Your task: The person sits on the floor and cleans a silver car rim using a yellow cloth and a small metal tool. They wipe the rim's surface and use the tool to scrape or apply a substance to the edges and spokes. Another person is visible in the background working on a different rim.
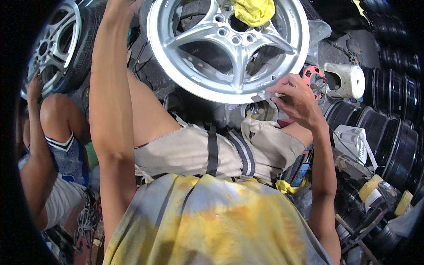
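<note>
A silver alloy wheel [238, 57] with broad spokes stands face-up in front of my knees. My right hand [296, 97] is at its near right edge, thumb and fingers closed on a thin pale strip [261, 95] that lies against the rim lip. What the strip is made of I cannot make out. A crumpled yellow cloth [254, 12] lies over the wheel's hub at the far side. My left arm reaches far forward along the wheel's left side. Only part of my left hand [130, 5] shows at the upper border, and its fingers are hidden.
Left of me, a person's hand [34, 86] touches another wheel [51, 46] beside a tyre. Black steel rims [391, 90] are stacked at the right, near a white stool-like container [346, 80], a red reel [313, 79] and a white plastic box [351, 143]. A tub [260, 110] sits below the wheel.
</note>
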Available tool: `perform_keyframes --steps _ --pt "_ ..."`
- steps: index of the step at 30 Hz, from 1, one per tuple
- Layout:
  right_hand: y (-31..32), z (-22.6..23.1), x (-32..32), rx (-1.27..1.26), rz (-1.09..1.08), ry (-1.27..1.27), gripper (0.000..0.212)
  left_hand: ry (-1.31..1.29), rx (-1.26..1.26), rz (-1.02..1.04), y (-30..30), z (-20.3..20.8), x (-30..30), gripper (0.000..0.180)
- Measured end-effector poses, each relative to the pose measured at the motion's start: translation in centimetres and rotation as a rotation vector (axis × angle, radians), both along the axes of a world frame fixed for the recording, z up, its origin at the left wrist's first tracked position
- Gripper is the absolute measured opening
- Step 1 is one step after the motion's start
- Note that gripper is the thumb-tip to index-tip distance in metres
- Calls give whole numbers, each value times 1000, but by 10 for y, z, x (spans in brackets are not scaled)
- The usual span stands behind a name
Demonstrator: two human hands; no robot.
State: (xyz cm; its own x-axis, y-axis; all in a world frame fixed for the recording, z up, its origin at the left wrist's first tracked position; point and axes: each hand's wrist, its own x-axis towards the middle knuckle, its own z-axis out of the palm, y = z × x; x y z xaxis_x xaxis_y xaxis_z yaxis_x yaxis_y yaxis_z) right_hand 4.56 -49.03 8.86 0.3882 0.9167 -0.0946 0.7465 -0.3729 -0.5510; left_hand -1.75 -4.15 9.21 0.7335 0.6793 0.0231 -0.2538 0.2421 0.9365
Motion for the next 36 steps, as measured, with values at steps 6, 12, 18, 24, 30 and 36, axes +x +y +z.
perform_keyframes --steps 6,12,18,24,30,36 --pt "-21 -1 -18 108 -258 137 26 -3 -5 -29 10 -13 1 19" --pt "-46 -23 -43 153 -608 431 23 7 3 -11 10 -10 2 17" --pt "-45 -37 -64 402 -634 592 21 47 90 -29 8 4 0 24" --pt "-37 -44 -68 461 -663 687 22 95 89 16 8 -2 -5 39" --pt "-36 -53 -63 552 -688 713 20 131 47 16 5 -8 6 41" --pt "-28 -47 -57 565 -824 744 23 60 26 -69 17 -18 20 41"
